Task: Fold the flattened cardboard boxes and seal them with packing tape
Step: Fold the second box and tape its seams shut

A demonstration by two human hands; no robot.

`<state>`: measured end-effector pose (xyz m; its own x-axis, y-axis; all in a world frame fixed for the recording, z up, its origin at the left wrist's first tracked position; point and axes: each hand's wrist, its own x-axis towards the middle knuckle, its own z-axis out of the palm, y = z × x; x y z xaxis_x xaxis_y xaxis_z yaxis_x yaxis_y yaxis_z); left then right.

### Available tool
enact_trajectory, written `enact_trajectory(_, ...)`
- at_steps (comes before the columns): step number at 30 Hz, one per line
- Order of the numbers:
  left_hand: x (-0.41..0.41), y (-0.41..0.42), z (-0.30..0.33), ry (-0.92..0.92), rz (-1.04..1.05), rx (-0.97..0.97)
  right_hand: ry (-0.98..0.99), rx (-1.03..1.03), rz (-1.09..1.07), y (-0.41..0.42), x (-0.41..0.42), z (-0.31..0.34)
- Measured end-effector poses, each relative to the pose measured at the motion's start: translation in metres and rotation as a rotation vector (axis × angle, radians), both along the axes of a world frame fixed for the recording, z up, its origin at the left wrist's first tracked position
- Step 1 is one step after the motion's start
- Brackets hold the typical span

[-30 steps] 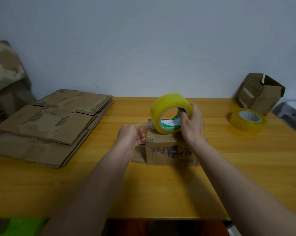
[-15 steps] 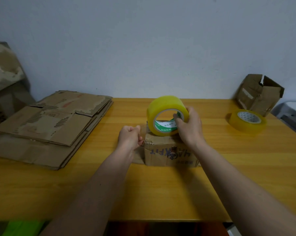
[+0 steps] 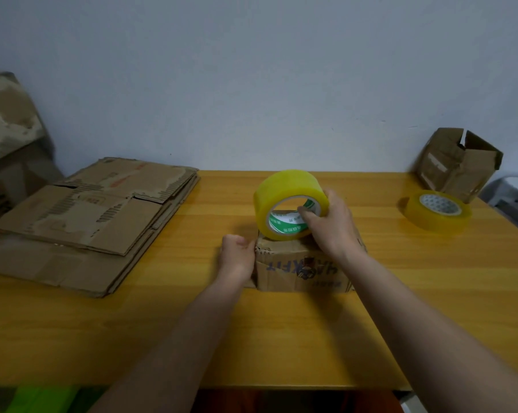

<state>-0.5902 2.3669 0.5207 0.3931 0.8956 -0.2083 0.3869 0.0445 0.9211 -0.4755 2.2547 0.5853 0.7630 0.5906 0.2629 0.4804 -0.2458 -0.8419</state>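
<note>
Sealing step under way on a small brown folded cardboard box (image 3: 302, 268) with blue lettering, standing on the yellow wooden bench (image 3: 251, 338); right hand (image 3: 330, 225) curled round a wide yellow roll of packing tape (image 3: 290, 201), fingers (image 3: 306, 214) hooked into the core, thumb over the outer band; roll upright on edge, touching the box top just under those fingers. Left hand (image 3: 236, 254) pressed against the box's left side, loosely closed at the top corner, probably pinning the tape's free end there; strip itself too clear to make out, so cannot tell for certain.

Well to the left of the left hand, a stack of flattened brown cardboard boxes (image 3: 88, 222), not yet folded; well to the right of the right hand, a second yellow tape roll (image 3: 436, 211) lying flat, and beyond it a crumpled open brown carton (image 3: 457, 163) by the wall.

Risks from here, as judgement: tape end lifting off if the left hand's pressure slackens while the roll is drawn across; light box sliding or tipping toward the pull; strip running skew off the seam if the roll tilts; clear tape folding and sticking to itself or to the fingers.
</note>
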Motion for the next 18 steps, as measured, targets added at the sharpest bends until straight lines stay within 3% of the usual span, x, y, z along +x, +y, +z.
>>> enact_trajectory(7,-0.003,0.011,0.011,0.162,-0.132,0.124,-0.055,-0.068,-0.050,0.001,0.001,-0.001)
enact_trajectory(8,-0.004,0.009,0.012,0.116,-0.096,0.229,-0.077,-0.091,-0.062,0.000,0.002,-0.001)
enact_trajectory(10,-0.007,0.000,0.014,-0.181,-0.160,0.341,-0.153,-0.181,-0.099,0.000,0.005,-0.003)
enact_trajectory(11,-0.009,-0.005,0.015,-0.312,-0.284,0.301,-0.188,-0.230,-0.125,0.000,0.007,-0.004)
enact_trajectory(13,-0.011,-0.011,0.016,-0.372,-0.524,0.179,-0.207,-0.277,-0.160,0.001,0.009,-0.005)
enact_trajectory(16,-0.009,-0.007,0.017,-0.259,-0.636,0.103,-0.179,-0.301,-0.155,0.003,0.011,-0.006)
enact_trajectory(18,-0.005,-0.003,0.023,-0.046,-0.639,0.221,-0.162,-0.310,-0.144,0.003,0.012,-0.006)
